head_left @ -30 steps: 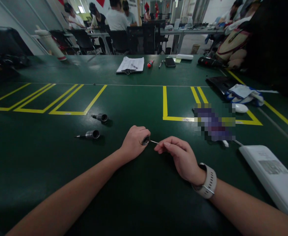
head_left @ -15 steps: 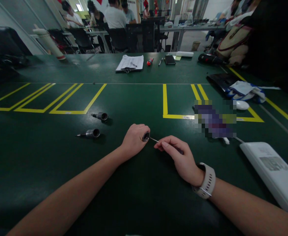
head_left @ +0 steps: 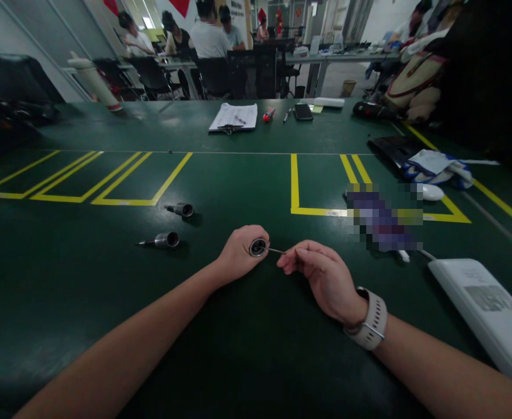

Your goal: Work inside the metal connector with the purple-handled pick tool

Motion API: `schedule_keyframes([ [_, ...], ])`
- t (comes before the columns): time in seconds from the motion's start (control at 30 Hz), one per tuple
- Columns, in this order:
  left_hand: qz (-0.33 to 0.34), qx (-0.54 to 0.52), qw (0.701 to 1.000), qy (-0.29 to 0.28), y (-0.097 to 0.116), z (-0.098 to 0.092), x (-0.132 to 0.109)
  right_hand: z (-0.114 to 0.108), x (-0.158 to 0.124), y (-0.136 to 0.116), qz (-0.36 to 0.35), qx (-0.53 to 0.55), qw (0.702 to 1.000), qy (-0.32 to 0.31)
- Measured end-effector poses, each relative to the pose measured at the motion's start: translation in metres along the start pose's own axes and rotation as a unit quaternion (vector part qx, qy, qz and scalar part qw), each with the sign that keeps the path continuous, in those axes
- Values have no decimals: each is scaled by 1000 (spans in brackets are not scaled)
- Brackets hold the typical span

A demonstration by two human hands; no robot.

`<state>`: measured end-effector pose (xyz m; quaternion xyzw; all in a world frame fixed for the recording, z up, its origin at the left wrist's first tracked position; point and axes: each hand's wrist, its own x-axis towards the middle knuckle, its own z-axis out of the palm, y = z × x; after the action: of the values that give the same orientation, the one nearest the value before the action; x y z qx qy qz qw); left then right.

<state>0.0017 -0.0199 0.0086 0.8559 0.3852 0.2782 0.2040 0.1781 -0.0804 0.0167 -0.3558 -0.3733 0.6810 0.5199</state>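
Note:
My left hand (head_left: 237, 255) is wrapped round a small metal cylinder (head_left: 258, 247), its open end turned toward the camera. My right hand (head_left: 321, 276), with a pale watch on the wrist, pinches a thin metal rod (head_left: 275, 251) whose tip reaches into the cylinder's mouth. Both hands rest on the dark green table (head_left: 247, 349). Two more metal cylinders with thin pins lie to the left, one nearer (head_left: 163, 239) and one farther back (head_left: 180, 209).
A white flat device (head_left: 485, 308) lies at the right. Yellow tape lines (head_left: 293, 183) mark boxes on the table. Gloves (head_left: 434, 164), a white mouse (head_left: 430, 192), a clipboard with papers (head_left: 233, 116), a phone (head_left: 302, 111) and a red-handled screwdriver (head_left: 267, 114) lie farther back. People sit at distant desks.
My left hand has turned the cylinder so its open end faces the camera more. The right hand keeps the rod at the opening with only small shifts.

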Motion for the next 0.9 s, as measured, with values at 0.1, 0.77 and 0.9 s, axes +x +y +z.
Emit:
schedule_keyframes([
  [0.1,-8,-9,1000,0,-1,1,1,0,-3,1,-29,-34,999,11],
  [0.77,4,21,1000,-13,-2,-1,-1,3,-2,-1,-3,-9,1000,16],
  [0.9,-11,5,1000,-2,-3,0,-1,3,-3,2,-20,-23,999,16],
])
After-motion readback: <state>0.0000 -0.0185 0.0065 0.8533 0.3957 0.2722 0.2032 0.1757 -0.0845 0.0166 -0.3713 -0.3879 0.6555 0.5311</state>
